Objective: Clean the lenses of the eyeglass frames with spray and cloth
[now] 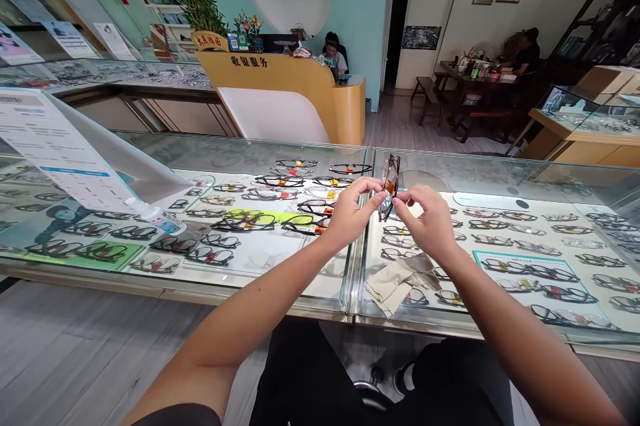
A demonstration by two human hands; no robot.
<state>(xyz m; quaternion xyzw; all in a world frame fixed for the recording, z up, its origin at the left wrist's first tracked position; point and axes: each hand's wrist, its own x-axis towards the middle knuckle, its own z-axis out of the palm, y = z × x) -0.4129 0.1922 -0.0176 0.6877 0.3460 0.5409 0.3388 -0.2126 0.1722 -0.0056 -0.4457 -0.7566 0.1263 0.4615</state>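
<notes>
A dark-framed pair of eyeglasses (389,179), with orange and blue labels on it, is held up on end above the glass display counter (356,273). My left hand (356,207) pinches it from the left between thumb and fingers. From the right, my right hand (425,216) has its thumb and fingers closed at the glasses' edge. Below my right hand lies a beige cleaning cloth (397,283) with zigzag edges. Several dark eyeglasses (285,181) are spread on the counter left of my hands.
A white spray bottle (163,218) and a folded printed sheet (75,153) are on the left. More eyeglasses (505,266) fill the counter's right half. Beyond are a wooden reception desk (295,73), a seated person (334,56) and another person (527,53) at a table.
</notes>
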